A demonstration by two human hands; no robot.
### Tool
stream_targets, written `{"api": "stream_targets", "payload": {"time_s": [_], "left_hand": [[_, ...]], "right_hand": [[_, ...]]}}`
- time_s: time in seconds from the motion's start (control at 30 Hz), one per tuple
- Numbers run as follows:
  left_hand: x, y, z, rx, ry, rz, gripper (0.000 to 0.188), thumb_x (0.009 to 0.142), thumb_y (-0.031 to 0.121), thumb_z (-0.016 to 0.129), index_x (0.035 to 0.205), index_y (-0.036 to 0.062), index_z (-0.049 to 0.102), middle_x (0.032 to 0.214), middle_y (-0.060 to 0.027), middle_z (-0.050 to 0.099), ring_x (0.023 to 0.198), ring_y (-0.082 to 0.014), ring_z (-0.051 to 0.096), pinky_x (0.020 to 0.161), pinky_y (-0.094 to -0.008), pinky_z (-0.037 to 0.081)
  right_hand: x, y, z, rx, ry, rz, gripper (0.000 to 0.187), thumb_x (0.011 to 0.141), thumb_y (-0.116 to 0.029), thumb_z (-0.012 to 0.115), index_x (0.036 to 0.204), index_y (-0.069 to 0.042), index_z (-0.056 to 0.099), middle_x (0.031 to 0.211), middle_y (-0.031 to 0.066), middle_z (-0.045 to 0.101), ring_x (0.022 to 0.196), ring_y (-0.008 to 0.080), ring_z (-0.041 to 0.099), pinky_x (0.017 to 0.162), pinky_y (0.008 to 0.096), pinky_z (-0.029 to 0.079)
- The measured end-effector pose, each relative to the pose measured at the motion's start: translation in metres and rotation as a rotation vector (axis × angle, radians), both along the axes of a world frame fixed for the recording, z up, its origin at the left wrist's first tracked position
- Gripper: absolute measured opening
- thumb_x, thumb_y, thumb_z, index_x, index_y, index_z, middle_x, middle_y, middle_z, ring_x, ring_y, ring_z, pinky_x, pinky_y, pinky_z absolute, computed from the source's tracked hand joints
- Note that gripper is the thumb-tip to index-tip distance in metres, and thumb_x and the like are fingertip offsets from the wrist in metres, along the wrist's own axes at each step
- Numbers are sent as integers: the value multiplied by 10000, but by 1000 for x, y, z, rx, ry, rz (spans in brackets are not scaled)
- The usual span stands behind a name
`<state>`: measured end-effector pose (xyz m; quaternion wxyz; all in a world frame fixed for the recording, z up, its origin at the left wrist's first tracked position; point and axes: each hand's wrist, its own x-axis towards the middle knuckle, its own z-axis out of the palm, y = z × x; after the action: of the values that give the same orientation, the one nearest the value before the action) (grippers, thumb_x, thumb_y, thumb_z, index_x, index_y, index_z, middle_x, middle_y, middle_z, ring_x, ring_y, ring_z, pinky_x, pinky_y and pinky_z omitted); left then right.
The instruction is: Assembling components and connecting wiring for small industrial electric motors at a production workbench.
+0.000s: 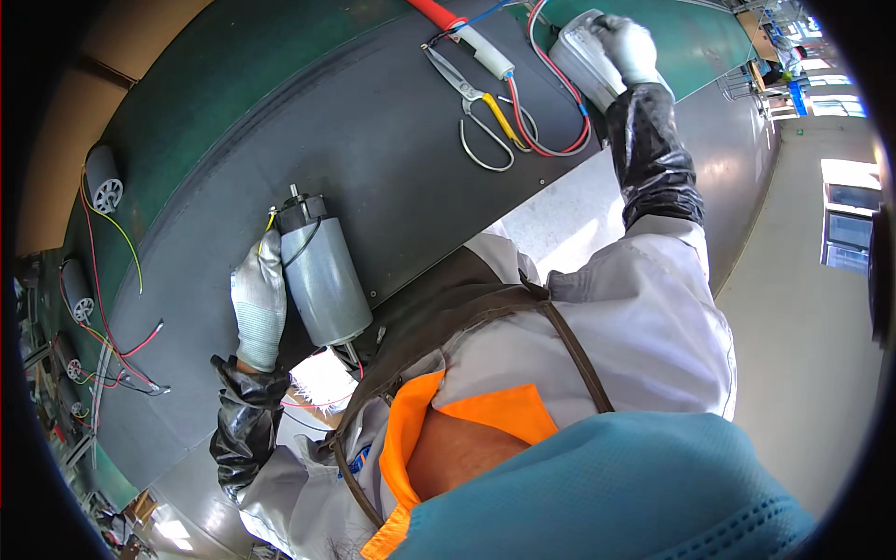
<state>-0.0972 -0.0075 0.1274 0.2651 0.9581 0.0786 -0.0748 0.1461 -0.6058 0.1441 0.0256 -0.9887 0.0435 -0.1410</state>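
A grey cylindrical motor [327, 285] lies on the dark bench mat near its front edge, its shaft pointing away from me. My left hand [258, 299], in a whitish knit glove, is beside it, fingers pinched together at a short yellow wire [271, 220] by the motor's black end cap. Far right, my right hand [627, 49], gloved too, is over a pale grey container [582, 58]. Its fingers are curled; what they hold, if anything, is hidden. Yellow-handled scissors [476, 105] lie open on the mat to the left of the container.
A red and white tool [482, 49] with red and grey cables lies beside the scissors. Several more motors [103, 177] with loose coloured wires [119, 345] line the left side. Cardboard boxes [75, 121] stand at the far left. Green bench surface [705, 42] continues behind the mat.
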Motion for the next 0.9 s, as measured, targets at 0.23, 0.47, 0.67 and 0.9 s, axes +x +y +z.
{"api": "stream_targets", "payload": {"time_s": [0.23,0.47,0.67,0.9], "left_hand": [[-5,11,3,-466,196,3,605,1043,576,543,889,-5,612,654,-33,508,506,-129,472,500,-298,394],[-3,25,31,-630,574,20,616,994,580,570,1190,3,659,684,18,574,485,-38,532,431,-198,401],[24,30,34,-876,791,21,385,1071,396,523,1184,61,676,791,-13,623,600,-100,613,546,-216,506],[-19,49,41,-893,681,43,280,1068,256,450,1069,69,658,719,6,608,529,-53,593,433,-181,473]], "right_hand": [[-103,140,89,847,-108,181,89,920,-62,718,959,2,766,769,-40,685,649,41,588,576,219,457],[-137,264,14,1617,476,385,158,945,-80,708,1085,-5,705,864,51,719,651,102,642,579,226,507],[-157,324,-52,1951,1029,600,206,980,-105,669,1151,7,646,969,146,729,799,173,730,639,265,603],[-199,390,-92,1261,148,1430,294,920,54,655,1213,70,628,1091,239,719,982,297,728,837,362,608]]}}
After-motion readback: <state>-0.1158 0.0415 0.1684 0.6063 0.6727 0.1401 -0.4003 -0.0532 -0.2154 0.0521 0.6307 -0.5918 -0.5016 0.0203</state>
